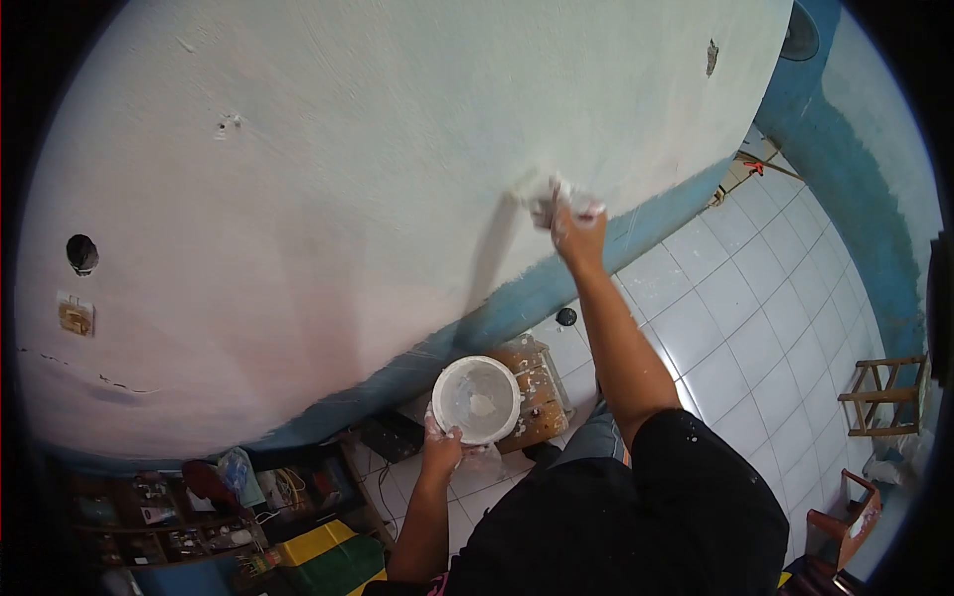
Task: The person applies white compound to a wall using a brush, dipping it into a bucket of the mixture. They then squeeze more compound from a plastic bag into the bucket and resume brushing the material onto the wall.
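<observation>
My left hand (442, 447) grips the near rim of a round white plastic tub (449, 389), with a little white paint in its bottom. White smears cover the fingers of that hand. Up at the wall (397, 129), my right hand (576, 228) is closed around what looks like a paintbrush (525, 186), its pale head against the wall surface. Motion blurs the brush, and my fingers hide most of its handle. White paint coats my right fingers too. The wall carries a whitish coat over pink, with a blue band along its base.
Below the tub stands a paint-spattered wooden stool (542, 397). A small black round object (566, 317) lies on the tiled floor (735, 328). Cluttered shelves (169, 517) fill the lower left. At right are a wooden stool (882, 395) and a reddish-brown chair (845, 526).
</observation>
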Motion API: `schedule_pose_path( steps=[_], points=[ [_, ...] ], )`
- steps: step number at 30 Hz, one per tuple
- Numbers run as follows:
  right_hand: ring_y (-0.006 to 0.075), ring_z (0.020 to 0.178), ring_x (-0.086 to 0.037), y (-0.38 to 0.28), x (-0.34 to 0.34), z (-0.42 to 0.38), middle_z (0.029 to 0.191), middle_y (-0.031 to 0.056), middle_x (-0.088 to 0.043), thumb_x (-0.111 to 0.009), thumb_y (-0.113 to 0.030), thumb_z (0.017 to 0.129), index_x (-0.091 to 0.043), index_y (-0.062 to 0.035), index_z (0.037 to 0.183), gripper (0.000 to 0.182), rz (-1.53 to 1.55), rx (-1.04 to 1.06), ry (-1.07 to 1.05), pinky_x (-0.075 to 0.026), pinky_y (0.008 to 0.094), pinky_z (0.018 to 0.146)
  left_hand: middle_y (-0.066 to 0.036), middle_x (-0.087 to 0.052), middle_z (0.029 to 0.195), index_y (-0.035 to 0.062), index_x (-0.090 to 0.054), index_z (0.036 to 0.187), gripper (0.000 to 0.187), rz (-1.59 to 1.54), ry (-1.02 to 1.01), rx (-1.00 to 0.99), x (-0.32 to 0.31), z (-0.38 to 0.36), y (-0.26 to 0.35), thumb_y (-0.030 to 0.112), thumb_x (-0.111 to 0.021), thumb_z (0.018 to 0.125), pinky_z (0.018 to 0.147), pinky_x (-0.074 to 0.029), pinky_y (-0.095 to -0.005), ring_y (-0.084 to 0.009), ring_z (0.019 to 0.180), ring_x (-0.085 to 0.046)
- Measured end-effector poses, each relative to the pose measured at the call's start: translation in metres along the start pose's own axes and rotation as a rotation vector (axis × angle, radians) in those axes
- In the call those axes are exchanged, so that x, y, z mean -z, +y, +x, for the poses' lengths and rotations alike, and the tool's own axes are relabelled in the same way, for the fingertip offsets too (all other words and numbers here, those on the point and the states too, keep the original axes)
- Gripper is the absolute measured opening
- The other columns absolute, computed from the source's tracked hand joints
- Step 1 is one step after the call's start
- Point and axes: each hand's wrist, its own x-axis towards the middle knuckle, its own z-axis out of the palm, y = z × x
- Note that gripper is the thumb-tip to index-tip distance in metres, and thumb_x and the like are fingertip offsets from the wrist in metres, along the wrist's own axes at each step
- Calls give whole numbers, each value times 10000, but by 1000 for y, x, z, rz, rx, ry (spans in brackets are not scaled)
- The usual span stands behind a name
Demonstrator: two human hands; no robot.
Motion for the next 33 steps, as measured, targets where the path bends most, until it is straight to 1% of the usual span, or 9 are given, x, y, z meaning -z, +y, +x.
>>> schedule_pose_path(
  steps=[5, 8, 13, 14, 20, 24, 27, 31, 33],
  points=[
    [204, 724, -639, -50, -16, 22, 932, 135, -616, -490, -178, 900, -532, 57, 1093, 307, 336, 254, -60, -528, 283, 588, -222, -399, 1219, 154, -110, 1317, 549, -31, 6, 47, 1, 3, -1, -69, -294, 850, 578, -590, -385, -350, 860, -612],
    [208, 810, -635, 46, 17, 0, 1110, 172, -561, -481, -155, 897, -493, 62, 1135, 322, 283, 165, -115, -524, 270, 615, -225, -380, 1236, 161, -92, 1328, 569, -41, -20, 24, 3, 3, -5, -76, -293, 851, 579, -588, -391, -357, 860, -611],
    [179, 662, -628, 101, 46, -40, 849, 126, -633, -542, -223, 874, -549, 40, 1073, 330, -134, -71, -4, -508, 258, 530, -225, -439, 1169, 130, -139, 1297, 505, 1, -5, 11, 4, 7, -8, -35, -315, 854, 579, -590, -396, -348, 838, -618],
    [181, 644, -627, 71, 31, -32, 764, 108, -634, -531, -210, 877, -568, 43, 1038, 302, -205, -272, 29, -509, 261, 521, -224, -440, 1169, 131, -139, 1297, 504, 11, -8, -3, 5, 9, -10, -33, -316, 855, 580, -589, -395, -347, 838, -618],
    [235, 721, -644, -77, -55, -10, 925, 151, -613, -488, -177, 898, -523, 72, 1074, 307, 263, 274, -126, -518, 285, 546, -220, -406, 1208, 154, -116, 1310, 538, -20, -26, 30, -4, 7, 4, -45, -321, 855, 578, -587, -390, -349, 845, -616],
    [155, 780, -636, -2, -39, -9, 912, 114, -633, -511, -159, 866, -532, 74, 1090, 324, 66, 451, -166, -505, 241, 608, -219, -398, 1225, 157, -106, 1314, 557, -18, -29, 2, -4, 5, -1, -65, -311, 847, 570, -588, -377, -350, 857, -614],
    [120, 708, -620, 79, 7, -48, 853, 99, -642, -538, -172, 853, -556, 52, 1056, 303, 44, 161, -68, -471, 206, 543, -224, -403, 1219, 161, -96, 1313, 560, -24, -52, -50, -3, 0, 1, -67, -307, 847, 567, -590, -366, -355, 857, -614],
    [183, 691, -639, 72, 21, -48, 822, 102, -641, -541, -217, 870, -553, 21, 1062, 306, -291, -342, -47, -495, 247, 504, -229, -407, 1212, 157, -106, 1303, 540, -29, -33, -31, -2, -6, 4, -59, -312, 853, 564, -593, -361, -358, 841, -619],
    [116, 555, -600, 38, -6, -31, 669, 83, -615, -588, -234, 837, -605, 8, 817, 244, 21, -162, -6, -477, 242, 448, -229, -410, 1210, 152, -121, 1295, 524, -36, -22, -42, -4, -7, 5, -56, -311, 854, 565, -594, -364, -357, 831, -622]
  ],
)
